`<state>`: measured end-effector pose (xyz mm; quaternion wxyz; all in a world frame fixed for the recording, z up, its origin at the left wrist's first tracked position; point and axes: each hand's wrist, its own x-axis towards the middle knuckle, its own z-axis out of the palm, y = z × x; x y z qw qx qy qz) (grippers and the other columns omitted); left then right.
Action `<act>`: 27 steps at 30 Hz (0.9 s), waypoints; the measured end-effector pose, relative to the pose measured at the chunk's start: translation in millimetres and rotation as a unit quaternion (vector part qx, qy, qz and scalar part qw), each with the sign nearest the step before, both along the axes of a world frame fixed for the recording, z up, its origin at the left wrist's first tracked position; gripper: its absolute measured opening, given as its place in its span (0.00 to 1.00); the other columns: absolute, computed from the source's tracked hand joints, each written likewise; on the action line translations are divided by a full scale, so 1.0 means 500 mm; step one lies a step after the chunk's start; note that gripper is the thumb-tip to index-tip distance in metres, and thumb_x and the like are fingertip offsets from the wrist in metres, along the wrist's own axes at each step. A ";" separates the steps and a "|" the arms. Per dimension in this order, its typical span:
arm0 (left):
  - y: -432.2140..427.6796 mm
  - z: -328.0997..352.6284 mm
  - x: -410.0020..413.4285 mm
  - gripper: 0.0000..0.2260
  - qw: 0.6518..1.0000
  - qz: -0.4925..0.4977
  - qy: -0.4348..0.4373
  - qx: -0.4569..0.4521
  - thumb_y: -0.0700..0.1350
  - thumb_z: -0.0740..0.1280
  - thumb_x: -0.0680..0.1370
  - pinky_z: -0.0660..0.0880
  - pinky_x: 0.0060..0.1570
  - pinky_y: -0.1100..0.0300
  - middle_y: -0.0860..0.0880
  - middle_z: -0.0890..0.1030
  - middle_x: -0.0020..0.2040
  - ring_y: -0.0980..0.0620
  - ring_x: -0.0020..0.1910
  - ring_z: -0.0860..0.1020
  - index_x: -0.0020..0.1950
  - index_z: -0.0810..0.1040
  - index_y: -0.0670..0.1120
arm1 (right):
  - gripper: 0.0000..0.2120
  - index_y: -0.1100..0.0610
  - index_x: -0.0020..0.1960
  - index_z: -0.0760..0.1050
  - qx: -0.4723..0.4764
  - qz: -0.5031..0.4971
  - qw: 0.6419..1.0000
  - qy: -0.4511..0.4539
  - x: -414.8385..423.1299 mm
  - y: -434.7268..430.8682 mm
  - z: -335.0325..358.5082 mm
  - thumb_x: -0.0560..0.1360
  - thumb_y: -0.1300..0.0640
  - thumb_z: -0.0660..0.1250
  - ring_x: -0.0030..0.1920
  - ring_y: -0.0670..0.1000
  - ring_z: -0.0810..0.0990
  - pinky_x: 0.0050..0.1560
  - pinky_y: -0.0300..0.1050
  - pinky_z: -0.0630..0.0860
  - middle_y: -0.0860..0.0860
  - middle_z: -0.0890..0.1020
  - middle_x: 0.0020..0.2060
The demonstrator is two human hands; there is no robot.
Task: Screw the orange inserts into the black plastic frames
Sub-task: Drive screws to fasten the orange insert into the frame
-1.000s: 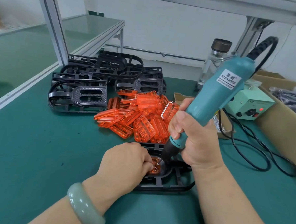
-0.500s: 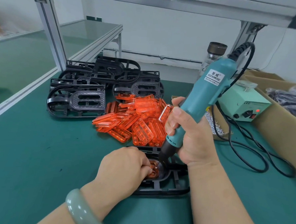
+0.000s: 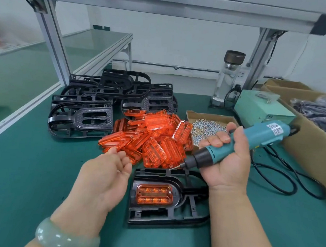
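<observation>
A black plastic frame (image 3: 188, 209) lies on the green table in front of me with an orange insert (image 3: 153, 194) seated in its oval recess. My right hand (image 3: 228, 164) grips a teal electric screwdriver (image 3: 252, 139), laid nearly level with its bit pointing left just above the frame's far edge. My left hand (image 3: 106, 175) hovers palm up to the left of the frame, fingers loosely curled, holding nothing that I can see. A heap of loose orange inserts (image 3: 153, 140) lies behind the frame.
Several black frames (image 3: 106, 103) are stacked at the back left. A shallow cardboard tray of screws (image 3: 207, 125) sits behind my right hand. A green power box (image 3: 263, 107), a glass bottle (image 3: 228, 77), black cables (image 3: 280, 178) and a large cardboard box (image 3: 312, 135) stand at the right.
My left hand lifted off the insert and turned palm up to the left. My right hand raised the screwdriver off the frame and tipped it from upright to nearly level.
</observation>
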<state>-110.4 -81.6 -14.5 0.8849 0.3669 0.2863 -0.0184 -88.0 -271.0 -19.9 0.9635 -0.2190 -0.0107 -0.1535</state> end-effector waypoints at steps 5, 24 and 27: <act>-0.025 0.018 -0.003 0.10 0.997 -0.001 -0.029 -0.065 0.29 0.58 0.78 0.79 0.31 0.64 0.42 0.83 0.41 0.52 0.38 0.84 0.50 0.75 0.40 | 0.07 0.51 0.46 0.71 0.015 -0.019 1.000 0.016 0.001 0.002 -0.003 0.71 0.50 0.64 0.25 0.42 0.69 0.35 0.37 0.67 0.43 0.70 0.26; -0.063 -0.017 -0.027 0.08 0.991 -0.119 -0.057 0.031 0.34 0.64 0.76 0.77 0.30 0.67 0.43 0.85 0.43 0.52 0.39 0.84 0.52 0.78 0.42 | 0.07 0.50 0.45 0.72 0.020 -0.027 0.999 0.024 -0.003 0.004 -0.003 0.69 0.49 0.66 0.26 0.42 0.70 0.33 0.37 0.70 0.43 0.71 0.27; -0.066 -0.013 -0.031 0.08 0.989 -0.126 -0.059 0.043 0.41 0.69 0.71 0.76 0.26 0.68 0.44 0.85 0.39 0.53 0.33 0.83 0.48 0.80 0.40 | 0.07 0.50 0.45 0.72 0.020 -0.027 0.999 0.018 -0.004 0.002 -0.004 0.70 0.49 0.66 0.26 0.42 0.70 0.32 0.36 0.71 0.43 0.71 0.27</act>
